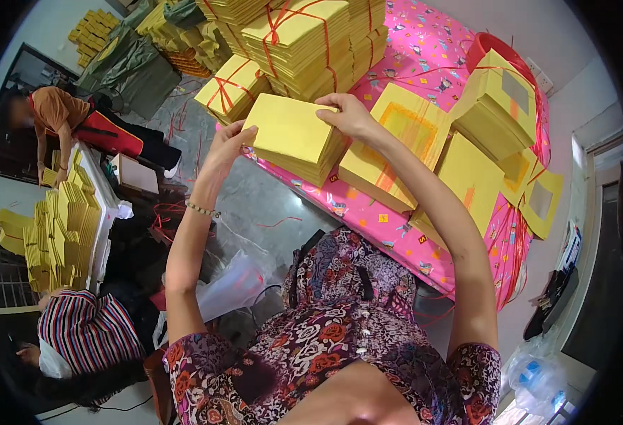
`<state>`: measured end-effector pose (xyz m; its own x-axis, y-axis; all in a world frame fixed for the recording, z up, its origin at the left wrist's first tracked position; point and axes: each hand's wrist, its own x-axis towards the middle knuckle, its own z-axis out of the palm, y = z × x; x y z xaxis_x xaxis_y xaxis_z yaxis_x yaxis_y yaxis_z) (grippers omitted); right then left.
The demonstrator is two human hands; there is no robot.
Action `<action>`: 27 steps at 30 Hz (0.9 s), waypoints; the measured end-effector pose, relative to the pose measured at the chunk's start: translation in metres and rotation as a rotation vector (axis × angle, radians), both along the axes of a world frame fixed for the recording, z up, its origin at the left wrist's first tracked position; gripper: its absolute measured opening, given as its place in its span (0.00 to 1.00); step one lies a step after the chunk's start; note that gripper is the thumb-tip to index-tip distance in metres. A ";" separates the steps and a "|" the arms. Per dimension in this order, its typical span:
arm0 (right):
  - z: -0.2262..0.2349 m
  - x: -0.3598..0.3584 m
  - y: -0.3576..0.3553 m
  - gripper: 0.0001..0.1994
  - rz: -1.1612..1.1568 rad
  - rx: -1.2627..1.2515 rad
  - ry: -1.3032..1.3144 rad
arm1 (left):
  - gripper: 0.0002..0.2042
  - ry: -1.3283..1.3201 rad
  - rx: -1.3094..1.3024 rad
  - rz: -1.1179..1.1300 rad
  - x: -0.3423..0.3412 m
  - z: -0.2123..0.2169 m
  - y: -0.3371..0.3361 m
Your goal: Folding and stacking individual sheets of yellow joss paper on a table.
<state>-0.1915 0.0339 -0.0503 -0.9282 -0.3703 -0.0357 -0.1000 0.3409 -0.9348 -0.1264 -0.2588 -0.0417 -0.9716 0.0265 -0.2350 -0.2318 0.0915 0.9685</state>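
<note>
Between my two hands is a thick stack of yellow paper point(293, 131), at the near edge of a pink patterned table point(389, 241). My left hand point(228, 146) grips its left end, thumb on the top sheet, other fingers partly hidden behind. My right hand point(347, 117) grips the far right corner, with the fingertips at the edge. Right of this stack lies another yellow paper stack point(396, 134) with an orange printed frame. Just behind my left hand sits a bundle point(232, 86) tied with red string.
Tall tied yellow bundles point(297, 42) rise behind. More stacks point(499, 106), a red basin point(495, 49) and loose red string point(520, 255) lie at the right. Two people work on the left, one bending point(63, 117), one in stripes point(92, 333), beside a paper-laden table point(102, 234).
</note>
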 end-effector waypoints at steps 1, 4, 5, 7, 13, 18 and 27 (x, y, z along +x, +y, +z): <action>-0.003 -0.003 -0.002 0.22 -0.003 0.052 0.004 | 0.19 0.019 -0.066 0.011 -0.001 -0.003 -0.001; -0.007 -0.008 -0.003 0.22 -0.001 0.150 0.032 | 0.19 0.071 -0.166 0.017 -0.003 -0.003 0.008; -0.008 -0.009 -0.002 0.22 -0.002 0.153 0.025 | 0.19 0.109 -0.203 0.012 -0.003 -0.002 0.011; -0.006 -0.010 -0.002 0.22 0.009 0.168 -0.069 | 0.19 0.122 -0.205 0.006 -0.008 -0.011 0.008; -0.012 -0.012 -0.008 0.21 0.027 0.207 -0.172 | 0.19 0.066 -0.278 -0.020 -0.010 -0.026 0.001; -0.020 -0.010 -0.012 0.21 0.069 0.389 0.146 | 0.19 0.085 -0.287 -0.028 -0.007 -0.038 0.002; -0.016 -0.003 -0.024 0.19 0.076 0.532 0.105 | 0.20 0.196 -0.357 0.055 0.002 -0.046 0.007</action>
<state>-0.1945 0.0103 -0.0667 -0.9082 -0.3925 -0.1453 -0.2260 0.7520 -0.6192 -0.1243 -0.2515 -0.0875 -0.9967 -0.0759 -0.0303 -0.0597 0.4222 0.9045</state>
